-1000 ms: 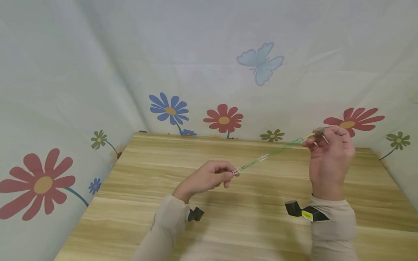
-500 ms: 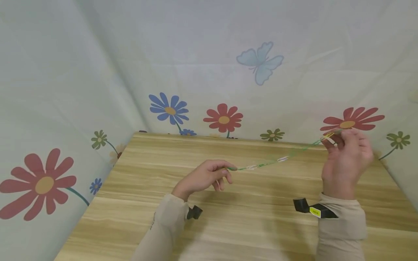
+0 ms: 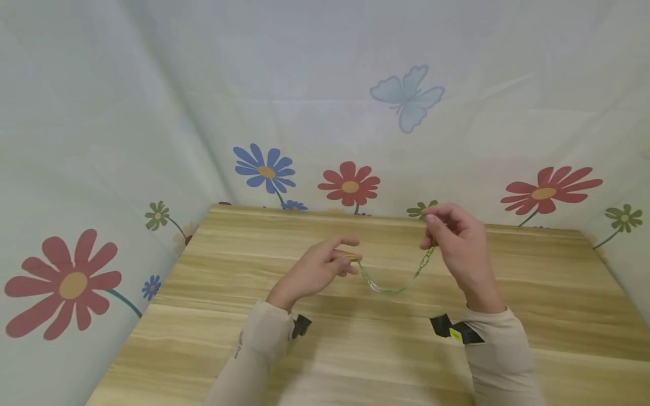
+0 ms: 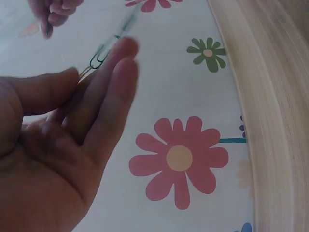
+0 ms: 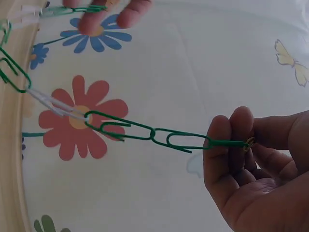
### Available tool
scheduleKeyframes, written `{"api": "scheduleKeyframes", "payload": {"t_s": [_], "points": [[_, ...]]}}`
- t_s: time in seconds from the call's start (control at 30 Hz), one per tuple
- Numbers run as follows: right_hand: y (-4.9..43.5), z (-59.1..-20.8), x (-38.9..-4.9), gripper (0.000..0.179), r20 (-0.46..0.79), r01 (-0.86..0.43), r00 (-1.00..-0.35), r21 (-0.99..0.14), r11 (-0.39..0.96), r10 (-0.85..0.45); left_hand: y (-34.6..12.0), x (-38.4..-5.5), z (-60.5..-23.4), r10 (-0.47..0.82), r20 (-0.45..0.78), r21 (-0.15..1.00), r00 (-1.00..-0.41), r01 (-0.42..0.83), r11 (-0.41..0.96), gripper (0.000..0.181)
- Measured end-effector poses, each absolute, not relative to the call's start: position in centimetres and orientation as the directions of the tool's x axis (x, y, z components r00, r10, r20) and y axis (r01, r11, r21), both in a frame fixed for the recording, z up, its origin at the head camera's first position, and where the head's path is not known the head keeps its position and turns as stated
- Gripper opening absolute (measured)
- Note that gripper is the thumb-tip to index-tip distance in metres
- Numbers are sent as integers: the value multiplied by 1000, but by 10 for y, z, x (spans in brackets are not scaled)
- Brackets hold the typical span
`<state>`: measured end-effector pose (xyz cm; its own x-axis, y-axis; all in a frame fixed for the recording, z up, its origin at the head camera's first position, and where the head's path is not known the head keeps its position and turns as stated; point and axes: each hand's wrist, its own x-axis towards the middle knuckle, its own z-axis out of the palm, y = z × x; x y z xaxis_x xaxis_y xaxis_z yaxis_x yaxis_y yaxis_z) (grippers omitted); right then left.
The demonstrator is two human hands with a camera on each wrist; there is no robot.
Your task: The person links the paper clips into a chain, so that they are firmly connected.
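A chain of linked paper clips [image 3: 374, 286], mostly green with some white and yellow, hangs between my two hands in a loose U above the table. My left hand [image 3: 313, 272] pinches a yellow paper clip [image 3: 351, 257] at one end between thumb and fingers, its index finger extended. On the other side, my right hand [image 3: 464, 256] holds the opposite end at thumb and fingertips. The right wrist view shows green clips [image 5: 153, 134] leading to those fingertips, where a small yellowish bit [image 5: 248, 143] shows. Fingers partly hide both held ends.
Below the hands lies a wood-grain table [image 3: 213, 349], its far edge against a pale cloth backdrop [image 3: 304, 67] printed with flowers and a butterfly. Black camera mounts [image 3: 457, 331] sit on both sleeved wrists.
The right hand shifted right, then came back left and nearer the left hand. The chain went from stretched to sagging. The left fingers have changed from a white clip to a yellow one.
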<state>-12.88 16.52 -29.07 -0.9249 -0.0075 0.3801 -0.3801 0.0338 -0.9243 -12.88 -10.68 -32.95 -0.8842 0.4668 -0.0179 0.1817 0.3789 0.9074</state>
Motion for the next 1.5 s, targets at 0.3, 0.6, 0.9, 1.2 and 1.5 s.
{"api": "scheduleKeyframes", "payload": {"t_s": [0.3, 0.6, 0.9, 1.2, 1.5], "points": [[134, -306, -128, 22, 237, -295, -931, -936, 192, -276, -106, -128, -324, 282, 95, 882, -955, 212, 420, 7], [110, -311, -123, 24, 162, -181, -931, -983, 29, -328, -105, -128, -324, 262, 265, 842, -928, 356, 405, 20], [101, -312, -119, 19, 157, -107, -936, -980, -170, -314, -95, -119, -317, 369, 282, 841, -886, 413, 348, 33], [95, -315, -115, 10, 153, -84, -923, -976, -203, -354, -92, -114, -312, 401, 353, 751, -845, 512, 417, 45], [94, -312, -113, 13, 122, -96, -937, -991, -92, -328, -90, -113, -309, 453, 369, 673, -811, 570, 472, 49]]}}
